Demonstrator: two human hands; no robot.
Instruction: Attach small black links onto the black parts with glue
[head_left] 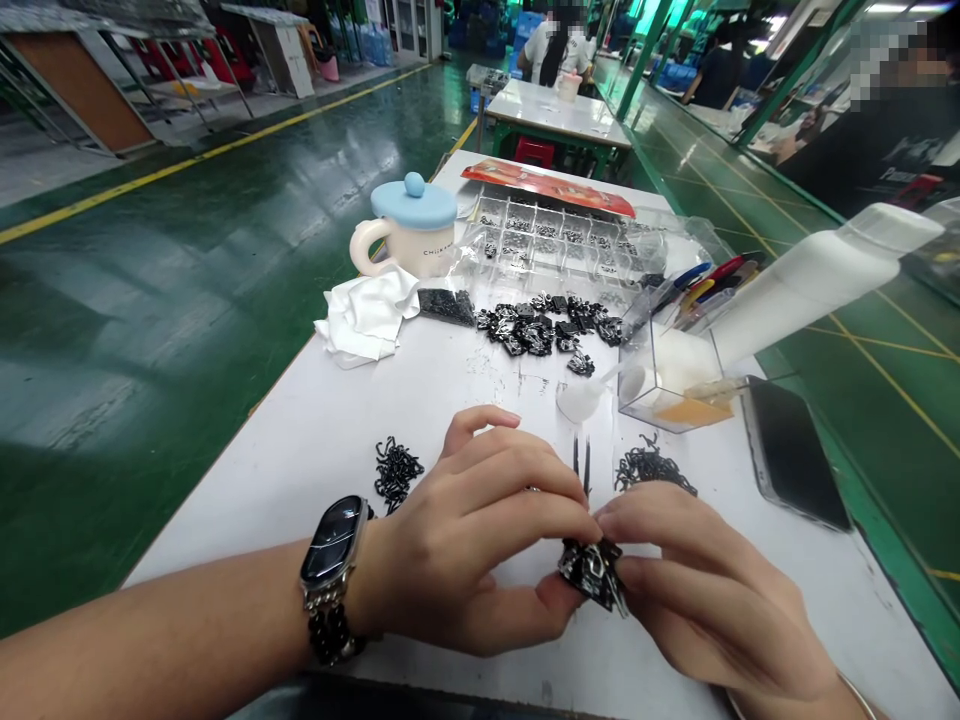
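Note:
Near the front of the white table (315, 440), my left hand (472, 540) pinches a small black part with silvery metal pieces (591, 572) between thumb and fingers. My right hand (705, 580) closes on the same part from the other side, its thumb and index finger pressed against it. Two thin dark prongs, like tweezer tips (582, 465), point away just beyond my fingers; their other end is hidden. Small black hook-shaped pieces lie in a left pile (396, 472) and a right pile (654, 468) beside my hands.
Several similar black-and-metal parts (536, 328) lie ahead, before a clear compartment tray (562, 240). A lidded mug (420, 235) and crumpled white tissue (367, 315) stand left. Right are a white bottle (810, 280), clear pen box (667, 385) and phone (795, 450). Other people sit farther off.

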